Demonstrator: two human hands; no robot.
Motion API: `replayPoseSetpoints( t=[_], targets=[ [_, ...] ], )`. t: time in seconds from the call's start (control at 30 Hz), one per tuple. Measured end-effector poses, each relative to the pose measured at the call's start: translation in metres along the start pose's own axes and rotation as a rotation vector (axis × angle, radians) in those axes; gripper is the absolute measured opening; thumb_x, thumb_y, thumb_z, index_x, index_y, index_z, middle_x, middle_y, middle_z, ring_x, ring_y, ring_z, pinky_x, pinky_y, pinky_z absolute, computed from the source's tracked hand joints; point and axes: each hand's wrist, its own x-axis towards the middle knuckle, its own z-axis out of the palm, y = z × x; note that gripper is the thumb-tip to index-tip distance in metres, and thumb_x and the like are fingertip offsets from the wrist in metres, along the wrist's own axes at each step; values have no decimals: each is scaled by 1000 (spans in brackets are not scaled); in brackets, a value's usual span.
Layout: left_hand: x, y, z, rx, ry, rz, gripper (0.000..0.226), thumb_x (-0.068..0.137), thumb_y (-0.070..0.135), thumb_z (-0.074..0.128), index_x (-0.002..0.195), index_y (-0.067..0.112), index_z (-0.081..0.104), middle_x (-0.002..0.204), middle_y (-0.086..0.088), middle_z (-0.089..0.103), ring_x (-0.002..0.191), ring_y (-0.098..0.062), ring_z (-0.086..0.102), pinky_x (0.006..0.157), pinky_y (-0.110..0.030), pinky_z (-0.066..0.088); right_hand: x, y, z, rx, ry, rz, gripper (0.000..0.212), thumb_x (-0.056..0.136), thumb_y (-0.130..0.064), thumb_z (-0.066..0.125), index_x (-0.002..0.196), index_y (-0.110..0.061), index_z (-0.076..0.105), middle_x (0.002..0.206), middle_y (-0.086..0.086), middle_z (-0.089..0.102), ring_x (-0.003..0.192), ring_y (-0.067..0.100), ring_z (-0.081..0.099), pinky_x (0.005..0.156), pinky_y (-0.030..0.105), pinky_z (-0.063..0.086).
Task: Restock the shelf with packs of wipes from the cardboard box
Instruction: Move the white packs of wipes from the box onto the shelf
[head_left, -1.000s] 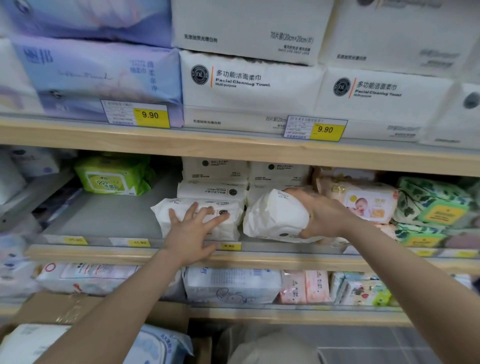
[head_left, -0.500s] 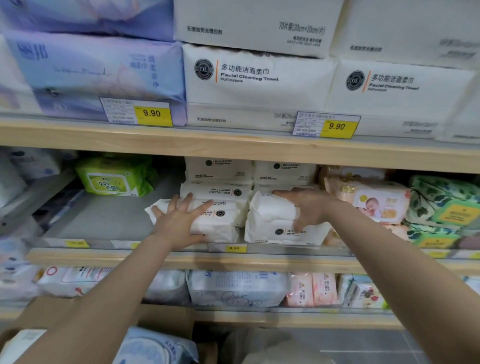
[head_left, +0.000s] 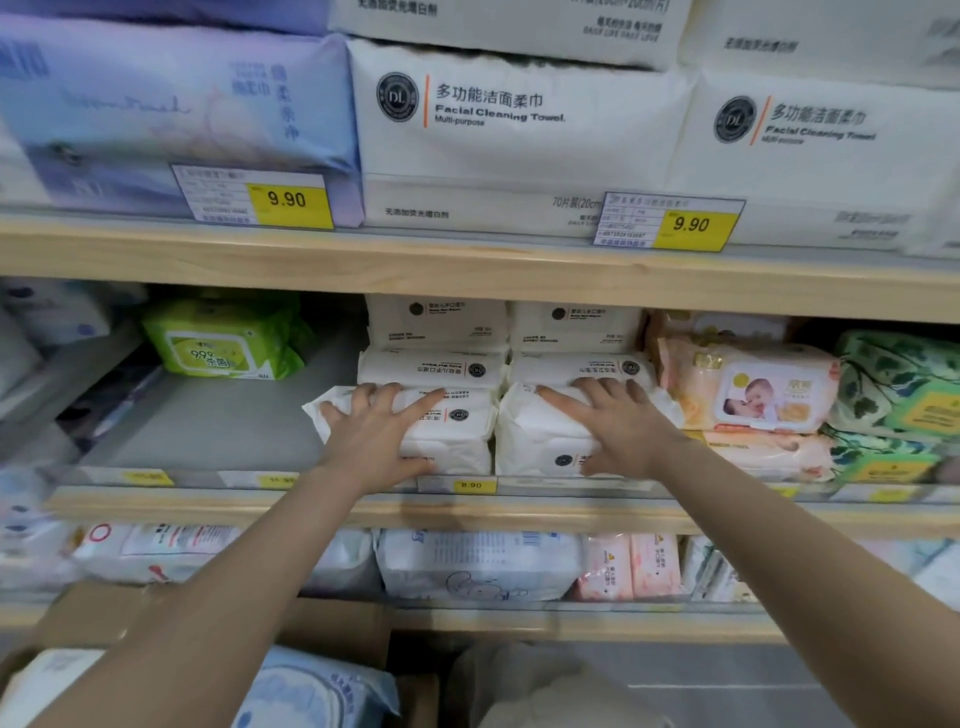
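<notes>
Two white packs of wipes lie side by side at the front of the middle shelf. My left hand rests flat on the left pack, fingers spread. On the right pack my right hand presses with straight fingers. Behind them stand more white packs of the same kind, stacked in two columns. The cardboard box sits at the bottom left below my left arm, with a blue and white pack inside it.
A green wipes pack lies at the back left of the middle shelf, with bare grey shelf in front of it. Pink baby wipes and green leaf-print packs crowd the right. Large towel packs fill the top shelf. More packs line the lower shelf.
My right hand has set the white pack down on the shelf and now lies flat on top. My left hand has pushed the left pack further in. The camera has moved closer.
</notes>
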Motion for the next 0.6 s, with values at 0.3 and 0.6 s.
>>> replayPoseSetpoints(
  t=[0.3, 0.6],
  targets=[
    [7, 28, 2, 16, 46, 4, 82, 77, 73, 44, 140, 54, -4, 147, -4, 20, 132, -32, 17, 97, -64, 27, -5, -3, 5, 296, 60, 42, 96, 66, -87, 24, 148, -40, 6, 159, -6, 5, 146, 15, 0, 115, 50, -1],
    [7, 37, 4, 28, 103, -20, 79, 77, 74, 41, 141, 51, 0, 145, -3, 21, 129, -32, 22, 94, -63, 29, 6, -2, 13, 223, 95, 60, 112, 53, -91, -14, 148, -38, 7, 159, -6, 8, 146, 14, 4, 117, 43, -4]
  ],
)
